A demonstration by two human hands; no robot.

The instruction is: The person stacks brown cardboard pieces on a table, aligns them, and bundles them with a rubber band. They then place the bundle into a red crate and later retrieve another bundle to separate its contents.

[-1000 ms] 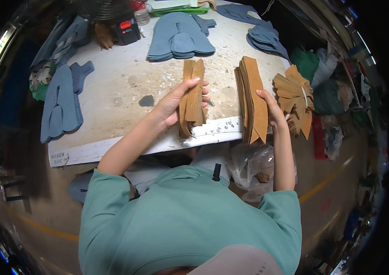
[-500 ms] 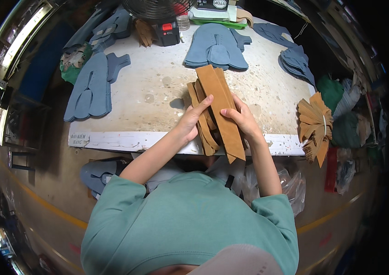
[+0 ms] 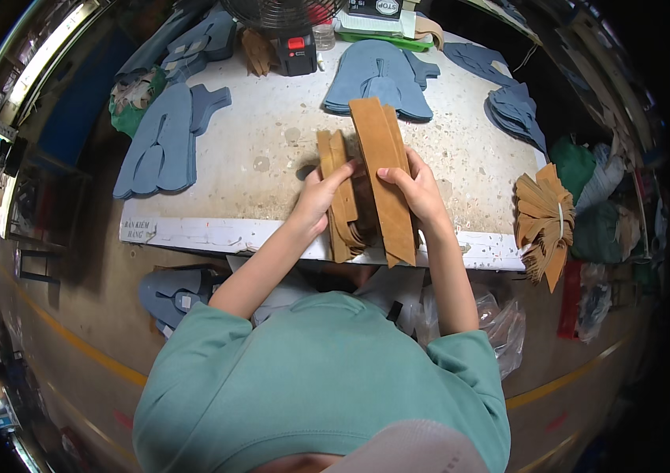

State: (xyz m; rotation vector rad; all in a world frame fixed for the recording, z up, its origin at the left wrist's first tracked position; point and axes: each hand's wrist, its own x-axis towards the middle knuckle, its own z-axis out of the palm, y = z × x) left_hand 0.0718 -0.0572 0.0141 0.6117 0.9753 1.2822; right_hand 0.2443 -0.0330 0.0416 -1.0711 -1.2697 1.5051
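Note:
My left hand (image 3: 321,195) is closed round a bundle of tan leather strips (image 3: 341,229), with the thumb across its inner side. Opposite it, my right hand (image 3: 418,189) grips a thicker stack of tan leather strips (image 3: 380,150), thumb on the front face and fingers hidden behind. Both stacks stand roughly upright over the table's near edge, side by side with a narrow gap between them. The strips in the left bundle are curled and uneven at the lower end; those on the right lie flat together.
The white worktable (image 3: 264,193) bears stacks of blue cut pieces at left (image 3: 157,146), centre back (image 3: 378,75) and right (image 3: 512,110). A tied fan of tan strips (image 3: 546,221) hangs over the right corner. A fan (image 3: 283,9) and a black-and-red device (image 3: 298,54) stand at the back.
The two stacks have come apart, opening a gap between them. The right stack has risen slightly and stands straighter; my left hand has shifted a little left with its bundle.

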